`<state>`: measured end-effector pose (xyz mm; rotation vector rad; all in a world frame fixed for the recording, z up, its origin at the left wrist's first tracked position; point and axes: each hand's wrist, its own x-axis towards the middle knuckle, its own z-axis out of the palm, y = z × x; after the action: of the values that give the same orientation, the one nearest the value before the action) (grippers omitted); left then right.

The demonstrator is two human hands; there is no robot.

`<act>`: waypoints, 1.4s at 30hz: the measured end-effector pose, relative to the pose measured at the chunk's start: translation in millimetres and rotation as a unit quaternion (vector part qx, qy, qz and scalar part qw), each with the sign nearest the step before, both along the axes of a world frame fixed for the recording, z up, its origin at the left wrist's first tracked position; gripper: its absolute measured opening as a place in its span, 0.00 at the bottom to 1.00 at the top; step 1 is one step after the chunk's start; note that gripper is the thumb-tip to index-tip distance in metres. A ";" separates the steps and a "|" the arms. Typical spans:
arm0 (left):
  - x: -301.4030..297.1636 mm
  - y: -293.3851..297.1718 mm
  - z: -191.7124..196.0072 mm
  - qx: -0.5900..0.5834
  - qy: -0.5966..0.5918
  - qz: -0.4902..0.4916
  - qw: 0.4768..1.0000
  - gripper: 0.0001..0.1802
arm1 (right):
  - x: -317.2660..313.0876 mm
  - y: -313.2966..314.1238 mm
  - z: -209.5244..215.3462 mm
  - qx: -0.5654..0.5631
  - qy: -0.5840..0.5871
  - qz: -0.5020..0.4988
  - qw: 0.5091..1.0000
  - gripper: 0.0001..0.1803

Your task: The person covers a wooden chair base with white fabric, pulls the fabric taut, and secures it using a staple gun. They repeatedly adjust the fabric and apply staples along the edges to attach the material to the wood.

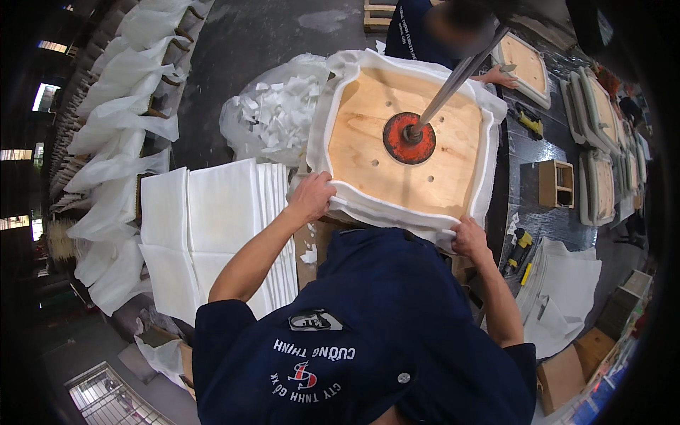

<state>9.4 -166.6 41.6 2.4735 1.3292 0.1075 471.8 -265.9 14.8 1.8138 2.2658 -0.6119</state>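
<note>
A square plywood seat board (354,106) lies in front of me, with white padding fabric (382,204) folded up around its edges. A red round press disc (400,145) on a metal rod (453,81) bears on the board's middle, among several small holes. At the near left corner my left hand (312,196) is closed on the fabric's edge. My right hand (469,238) pinches the fabric at the near right corner. The fingertips of both hands are partly hidden by the fabric.
A plastic bag of white scraps (273,113) and stacked white sheets (219,219) lie on the left. Yellow-and-black staple guns (520,248), more white cloth (559,283) and padded seats (598,177) are on the right. A co-worker's hand (500,76) touches another seat (524,65).
</note>
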 end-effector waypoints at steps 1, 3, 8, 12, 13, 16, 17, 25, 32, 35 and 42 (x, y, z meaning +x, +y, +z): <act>-2.2 4.0 -1.6 -0.020 0.002 -0.016 1.000 0.06 | 4.5 2.1 -9.7 -0.015 0.004 -0.001 1.000 0.12; -1.0 10.4 -1.5 -0.036 0.033 -0.020 0.999 0.08 | 0.4 10.9 -1.4 -0.061 0.007 -0.010 0.998 0.13; 1.7 9.6 -20.1 0.004 0.024 -0.033 0.999 0.04 | -24.6 -16.9 53.8 -0.087 0.086 0.006 0.993 0.17; 6.1 7.6 -14.9 -0.005 0.100 -0.008 0.995 0.04 | -21.6 -10.1 95.3 -0.130 0.264 -0.120 0.948 0.18; 4.1 5.2 -14.1 -0.007 0.129 -0.006 0.992 0.04 | -25.6 -5.7 112.9 -0.145 0.309 -0.161 0.926 0.18; -1.4 8.0 -19.6 -0.010 0.152 -0.027 0.988 0.06 | -23.1 7.2 120.5 -0.118 0.336 -0.168 0.919 0.20; -2.1 11.0 -20.4 -0.003 0.148 -0.037 0.988 0.06 | -24.6 15.2 125.5 -0.089 0.338 -0.154 0.924 0.21; -0.3 9.1 -5.3 -0.242 0.043 -0.038 0.969 0.12 | -64.8 16.1 122.7 -0.059 0.354 -0.087 0.929 0.27; 19.0 -61.9 56.3 -0.404 -0.419 0.122 0.804 0.32 | -128.2 40.7 121.6 -0.119 0.468 -0.115 0.868 0.31; 47.1 -56.6 67.3 -0.382 -0.517 0.155 0.750 0.35 | -190.9 64.6 118.3 -0.061 0.515 -0.036 0.854 0.44; 19.3 -55.4 28.2 -0.367 -0.617 0.251 0.650 0.25 | -249.4 112.9 107.2 -0.093 0.376 0.056 0.920 0.55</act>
<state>28.8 -222.0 69.8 0.8070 0.9640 0.9573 222.4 -153.0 121.9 1.4931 2.5802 -1.6707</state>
